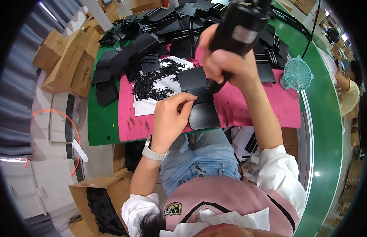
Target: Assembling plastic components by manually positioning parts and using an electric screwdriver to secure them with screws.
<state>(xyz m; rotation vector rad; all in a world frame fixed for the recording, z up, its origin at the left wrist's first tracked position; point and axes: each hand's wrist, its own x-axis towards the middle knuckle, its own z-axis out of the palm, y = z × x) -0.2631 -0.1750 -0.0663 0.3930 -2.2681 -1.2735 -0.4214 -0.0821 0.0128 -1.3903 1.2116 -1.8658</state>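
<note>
Right hand [235,68] clamped on black screwdriver [239,31]; left hand [169,114], fingertips together, touching black plate [205,116]; screws [146,86] left of both grips.

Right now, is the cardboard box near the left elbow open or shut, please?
The cardboard box is open; black material shows inside its walls.

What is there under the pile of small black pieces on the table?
A white sheet shows around and between the black pieces, and it lies on the pink mat. What is directly beneath the thickest pile is covered.
</note>
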